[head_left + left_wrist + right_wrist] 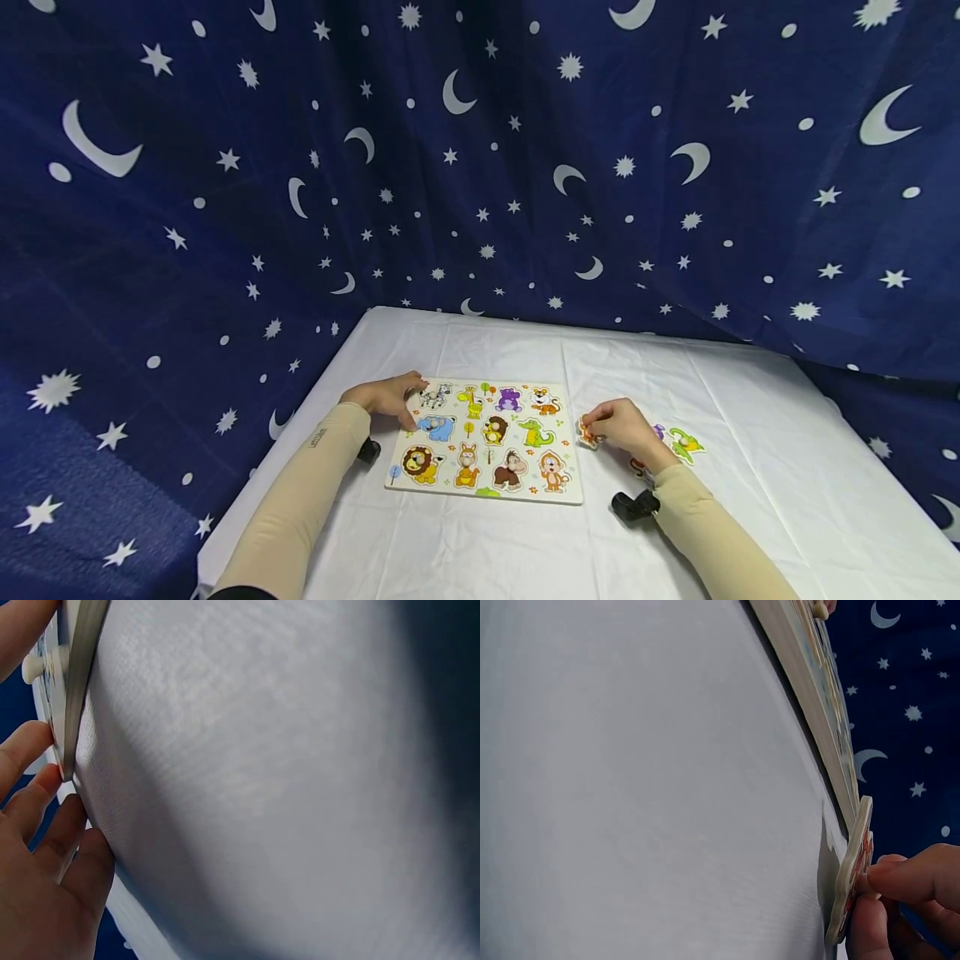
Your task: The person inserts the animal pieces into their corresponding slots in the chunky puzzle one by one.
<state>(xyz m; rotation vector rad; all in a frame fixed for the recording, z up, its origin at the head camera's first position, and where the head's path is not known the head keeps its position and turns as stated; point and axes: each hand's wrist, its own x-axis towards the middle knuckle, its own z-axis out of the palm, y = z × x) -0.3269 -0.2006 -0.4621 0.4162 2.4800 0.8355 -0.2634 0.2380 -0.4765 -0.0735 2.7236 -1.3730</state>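
A wooden animal peg puzzle board [450, 490] lies flat on the table, with pictures such as a lion, kangaroo, gorilla and crocodile. My left hand [392, 395] is at its far left corner, fingers spread, with fingertips touching the edge in the left wrist view. To the right of the board, my right hand [624, 427] pinches the knob of an orange-and-white puzzle piece [851, 870] between thumb and finger. That piece is tilted up beside the board's right edge, and the hand partly hides its picture.
Behind the right hand lie a green crocodile piece [684, 445], a partly hidden purple piece [659, 432] and a red-brown piece [638, 467]. A white cloth [480, 342] covers the table. A dark blue curtain [480, 167] with moons and stars hangs behind it and at the sides.
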